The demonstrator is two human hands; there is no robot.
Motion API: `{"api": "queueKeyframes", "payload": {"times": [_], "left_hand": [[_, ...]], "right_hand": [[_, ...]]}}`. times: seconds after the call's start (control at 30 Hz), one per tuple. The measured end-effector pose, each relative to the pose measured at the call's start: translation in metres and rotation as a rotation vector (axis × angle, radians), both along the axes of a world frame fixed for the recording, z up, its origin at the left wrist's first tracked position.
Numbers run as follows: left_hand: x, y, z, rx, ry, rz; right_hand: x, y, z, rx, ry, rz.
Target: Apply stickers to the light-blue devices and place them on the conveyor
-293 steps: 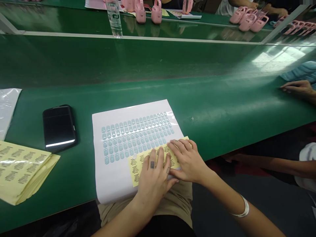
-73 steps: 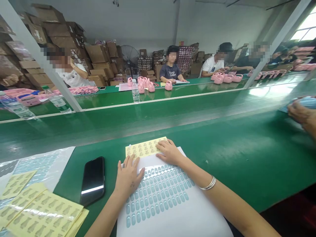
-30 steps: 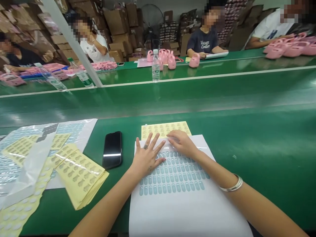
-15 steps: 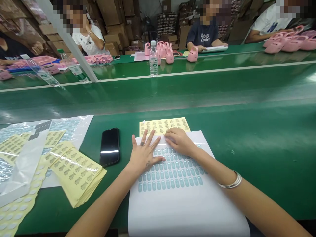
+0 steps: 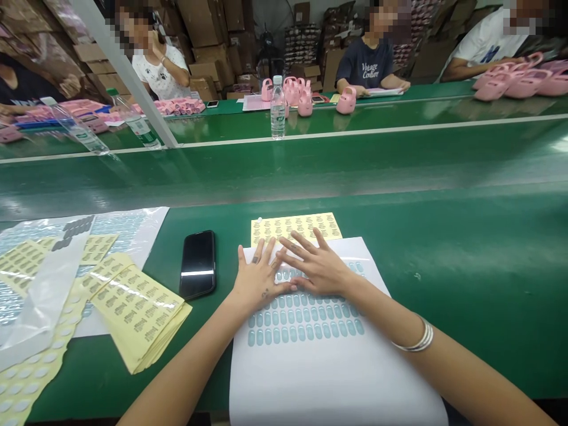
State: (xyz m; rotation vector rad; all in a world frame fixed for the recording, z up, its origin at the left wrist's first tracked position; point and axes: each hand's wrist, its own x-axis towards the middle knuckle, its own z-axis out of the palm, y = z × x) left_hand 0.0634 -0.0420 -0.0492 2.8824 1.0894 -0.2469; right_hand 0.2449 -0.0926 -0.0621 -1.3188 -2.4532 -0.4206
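Observation:
A large white sheet (image 5: 328, 378) lies in front of me, its near end curling over the table edge. Rows of pale blue-green oval stickers (image 5: 306, 316) cover its upper half. My left hand (image 5: 260, 275) rests with spread fingers on the sheet's upper left. Beside it, my right hand (image 5: 317, 266) lies over the upper rows, fingers apart; its thumb and fingertips meet or overlap the left hand. Under the sheet's far edge, a yellow label sheet (image 5: 295, 223) with small dark print sticks out. Neither hand holds anything.
A black phone (image 5: 197, 263) lies left of the sheet. Further left are a stack of yellow label sheets (image 5: 137, 313), round white stickers (image 5: 31, 387) and plastic-covered sheets (image 5: 128, 228). Across the green table (image 5: 465, 266) stand a water bottle (image 5: 277, 109), pink clogs (image 5: 515, 80) and several seated people.
My right hand has opened from curled fingers to spread ones, shifting slightly left and down toward my left hand. My left hand stays in place.

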Motion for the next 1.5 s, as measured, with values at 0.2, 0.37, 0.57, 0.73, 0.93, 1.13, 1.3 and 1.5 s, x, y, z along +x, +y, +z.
{"api": "queueKeyframes", "payload": {"times": [0.2, 0.37, 0.57, 0.73, 0.93, 1.13, 1.3, 1.5], "left_hand": [[0.002, -0.002, 0.001, 0.064, 0.037, 0.007], [0.002, -0.006, 0.001, 0.087, -0.004, 0.014], [0.003, -0.008, 0.000, 0.109, -0.001, 0.021], [0.004, -0.007, 0.000, 0.099, -0.001, 0.020], [0.004, -0.007, 0.002, 0.089, -0.008, 0.016], [0.004, -0.007, 0.001, 0.073, -0.023, 0.001], [0.004, -0.006, 0.003, 0.036, -0.024, 0.018], [0.004, -0.005, 0.004, 0.004, -0.044, 0.036]], "right_hand": [[-0.004, 0.000, -0.003, 0.084, -0.056, -0.063], [-0.004, 0.001, -0.004, 0.054, -0.046, -0.105], [-0.004, 0.001, -0.006, 0.044, -0.018, -0.087], [-0.004, 0.000, -0.005, -0.020, 0.004, -0.088], [-0.006, -0.002, -0.004, -0.101, 0.055, -0.090], [-0.011, 0.003, 0.007, -0.253, 0.290, -0.102], [-0.027, 0.046, 0.061, -0.415, 0.434, 0.056], [-0.056, 0.093, 0.088, -0.527, 0.128, 0.100]]}}
